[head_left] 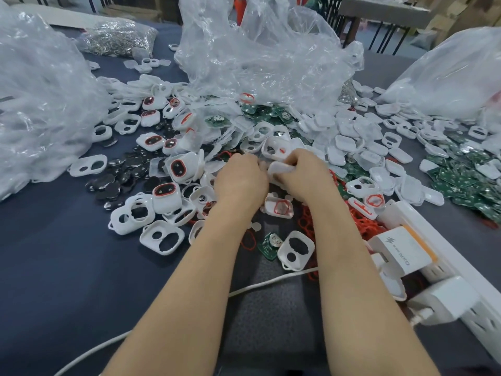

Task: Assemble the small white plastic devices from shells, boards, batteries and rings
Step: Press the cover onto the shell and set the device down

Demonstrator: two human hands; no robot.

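One wide-angle camera sits on the person's head and looks forward and steeply down across the dark blue cloth-covered surface (54, 267). It is close in: both bare forearms run up from the bottom edge, and the left hand (240, 180) and right hand (306, 177) meet at mid-frame, the right gripping a small white plastic shell (279, 168). Crumpled clear plastic bags (257, 50) fill the far top edge

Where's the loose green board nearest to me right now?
Head view, lower centre: the green board lies below the left hand and right hand, a red ring at its left, a white two-hole shell at its right.
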